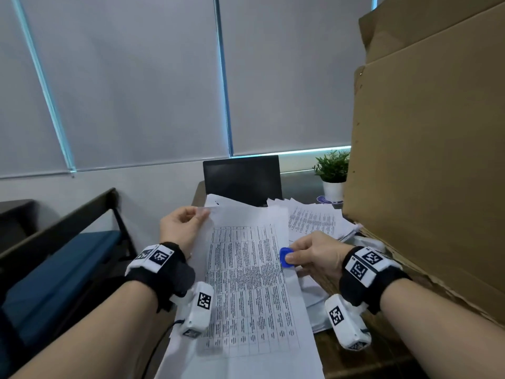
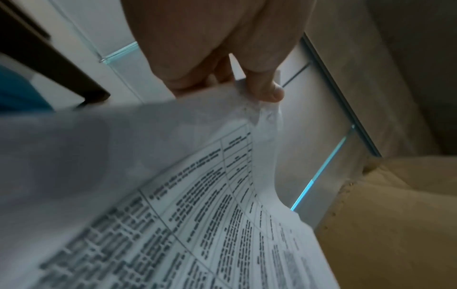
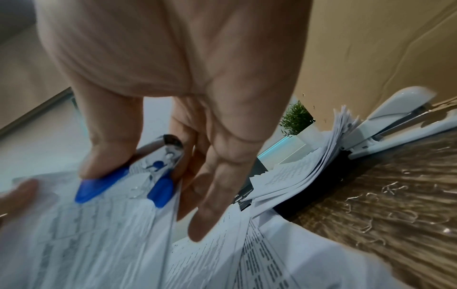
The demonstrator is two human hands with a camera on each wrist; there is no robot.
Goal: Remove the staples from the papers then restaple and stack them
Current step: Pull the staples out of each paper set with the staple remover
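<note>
A set of printed papers [image 1: 246, 285] with tables of small text is lifted off the desk. My left hand [image 1: 181, 225] pinches its crumpled top left corner [image 2: 257, 109] between thumb and fingers. My right hand [image 1: 306, 255] grips a blue staple remover [image 1: 286, 257] at the papers' right edge, thumb on one blue grip [image 3: 99, 185] and fingers on the other; its metal claws [image 3: 160, 160] face the wrist. More loose papers [image 1: 314, 222] lie piled behind. A white stapler [image 3: 395, 121] sits by that pile, near the cardboard.
A large cardboard box [image 1: 426, 160] walls the right side. A dark laptop [image 1: 241, 179] and a small potted plant [image 1: 332, 170] stand at the back. Pulled staples [image 3: 385, 197] litter the wooden desk [image 3: 371, 224]. A blue-seated chair [image 1: 60, 274] is at left.
</note>
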